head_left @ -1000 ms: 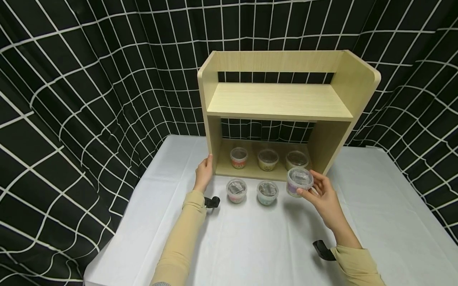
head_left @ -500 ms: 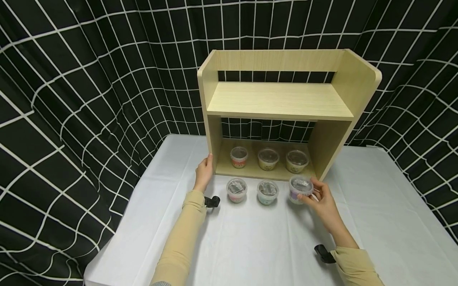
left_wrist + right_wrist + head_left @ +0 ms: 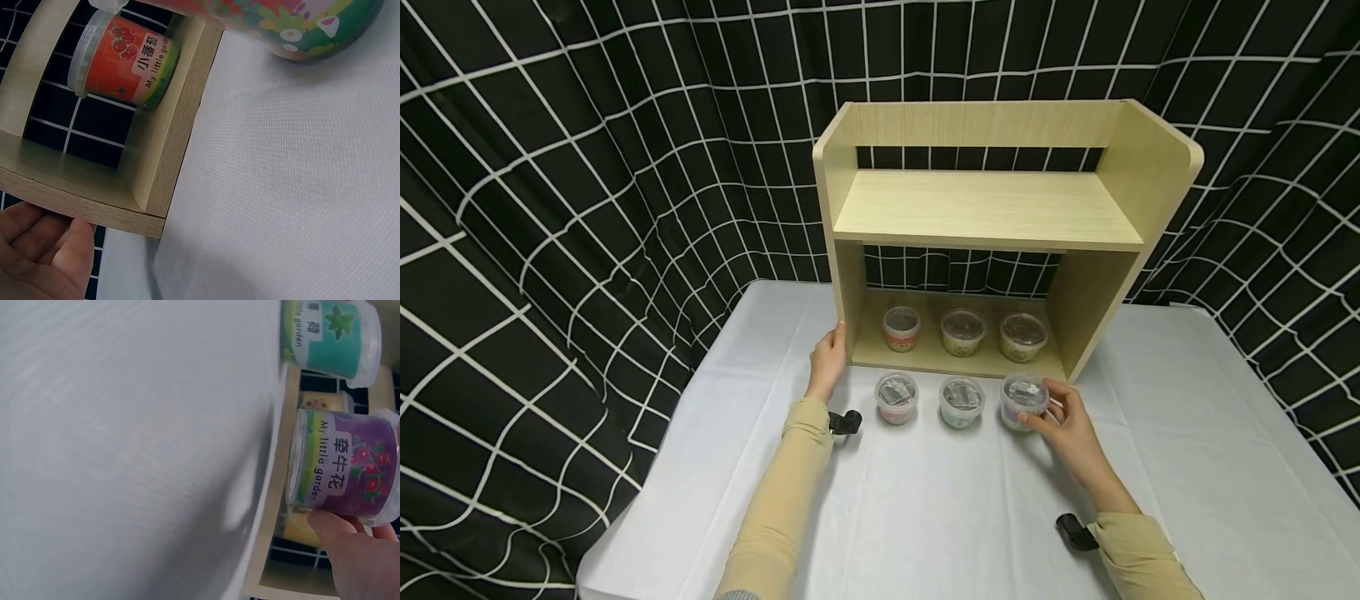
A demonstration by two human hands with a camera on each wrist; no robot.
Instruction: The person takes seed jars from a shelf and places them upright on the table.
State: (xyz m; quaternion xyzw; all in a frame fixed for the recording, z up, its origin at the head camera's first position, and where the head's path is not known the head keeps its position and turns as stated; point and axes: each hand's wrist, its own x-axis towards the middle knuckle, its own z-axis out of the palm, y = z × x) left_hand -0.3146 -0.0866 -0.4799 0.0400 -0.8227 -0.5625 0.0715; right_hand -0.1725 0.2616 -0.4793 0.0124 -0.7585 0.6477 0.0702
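My right hand (image 3: pixel 1075 433) grips a lidded clear plastic tub (image 3: pixel 350 464) with a purple flower label, thumb on the near side. The tub is upright, close over the white cloth in front of the shelf's right end. To its left stand a teal-labelled tub (image 3: pixel 961 403) and a pink-labelled tub (image 3: pixel 896 400), forming a row with it. My left hand (image 3: pixel 827 367) rests against the outer side of the wooden shelf (image 3: pixel 838 275); in the left wrist view its thumb and fingers lie along the side panel.
Inside the lower shelf compartment stand a red tomato-labelled tub (image 3: pixel 131 59) and two yellowish tubs, one in the middle (image 3: pixel 962 335) and one at right (image 3: pixel 1022 337). A white cloth (image 3: pixel 925 508) covers the table. Black grid curtains (image 3: pixel 625 167) hang around it.
My right hand has lowered the purple-labelled tub toward the cloth and shifted it slightly left, into line with the other two. The left hand has stayed at the shelf's side.
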